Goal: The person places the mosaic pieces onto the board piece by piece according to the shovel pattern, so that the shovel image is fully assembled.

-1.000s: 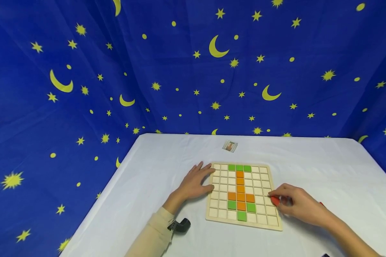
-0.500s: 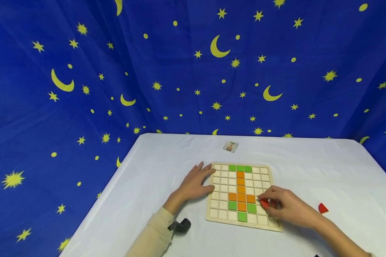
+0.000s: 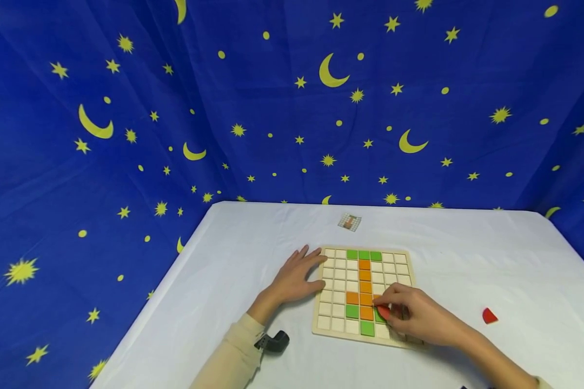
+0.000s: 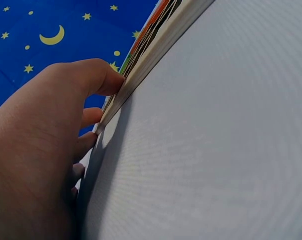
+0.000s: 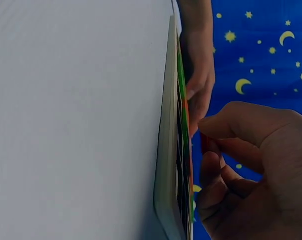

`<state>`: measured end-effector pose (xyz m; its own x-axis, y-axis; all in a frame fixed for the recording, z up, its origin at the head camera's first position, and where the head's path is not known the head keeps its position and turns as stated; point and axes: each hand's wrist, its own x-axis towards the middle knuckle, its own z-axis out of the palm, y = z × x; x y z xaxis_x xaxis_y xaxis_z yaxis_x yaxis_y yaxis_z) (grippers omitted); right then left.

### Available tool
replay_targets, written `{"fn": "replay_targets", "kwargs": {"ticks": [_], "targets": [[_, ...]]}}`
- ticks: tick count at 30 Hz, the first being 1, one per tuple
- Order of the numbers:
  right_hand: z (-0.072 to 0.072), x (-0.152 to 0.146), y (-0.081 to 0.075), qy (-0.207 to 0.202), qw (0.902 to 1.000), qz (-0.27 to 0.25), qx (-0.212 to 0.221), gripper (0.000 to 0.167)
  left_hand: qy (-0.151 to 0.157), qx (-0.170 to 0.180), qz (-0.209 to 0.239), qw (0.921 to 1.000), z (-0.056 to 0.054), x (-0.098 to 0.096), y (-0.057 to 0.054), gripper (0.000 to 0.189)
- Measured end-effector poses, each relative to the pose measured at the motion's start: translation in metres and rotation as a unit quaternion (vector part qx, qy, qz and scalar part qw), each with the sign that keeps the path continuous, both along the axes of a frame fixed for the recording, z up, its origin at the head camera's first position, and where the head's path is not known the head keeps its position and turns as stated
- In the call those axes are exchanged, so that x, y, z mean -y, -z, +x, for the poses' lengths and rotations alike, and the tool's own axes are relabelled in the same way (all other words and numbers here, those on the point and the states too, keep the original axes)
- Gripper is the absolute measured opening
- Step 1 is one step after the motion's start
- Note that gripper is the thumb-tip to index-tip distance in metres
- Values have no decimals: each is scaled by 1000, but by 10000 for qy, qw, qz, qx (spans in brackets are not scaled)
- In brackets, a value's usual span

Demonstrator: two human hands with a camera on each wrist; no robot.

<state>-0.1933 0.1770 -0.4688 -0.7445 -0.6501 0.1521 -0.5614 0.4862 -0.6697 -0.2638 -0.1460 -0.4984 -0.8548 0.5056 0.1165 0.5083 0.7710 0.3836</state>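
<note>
A square wooden grid board (image 3: 333,332) lies on the white table, with green tiles (image 3: 364,255) and orange tiles (image 3: 365,275) set in some of its cells. My left hand (image 3: 294,278) rests at the board's left edge with fingers spread; in the left wrist view the thumb and fingertips touch the board's side. Over the lower right part of the board, my right hand (image 3: 416,314) pinches a red piece (image 3: 383,312) between thumb and fingers, close above an orange and a green tile that it partly covers. The right wrist view shows the pinched red piece edge-on.
A red quarter-circle piece (image 3: 489,315) lies on the table right of the board. Behind the board is a small card (image 3: 349,222) printed with a grid pattern. A blue star-and-moon cloth (image 3: 272,108) hangs around the white table (image 3: 253,232).
My right hand has moved left over the board with the red piece, from its right edge toward the middle. The red quarter-circle on the table has come fully into view. My left hand stays put.
</note>
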Motion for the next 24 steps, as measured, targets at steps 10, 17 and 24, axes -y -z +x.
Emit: {"fn": "replay_targets", "kwargs": {"ticks": [10,17,24], "targets": [[4,21,1,-262,9996,71,-111,34,-5,-14,27,10000,2,1,-1,64],[6,30,2,-524,9980,-48,-344,32,18,-27,34,10000,2,0,-1,64],[8,38,4,-486,9982,68,-356,32,-16,-47,-15,10000,1,0,1,64]]}}
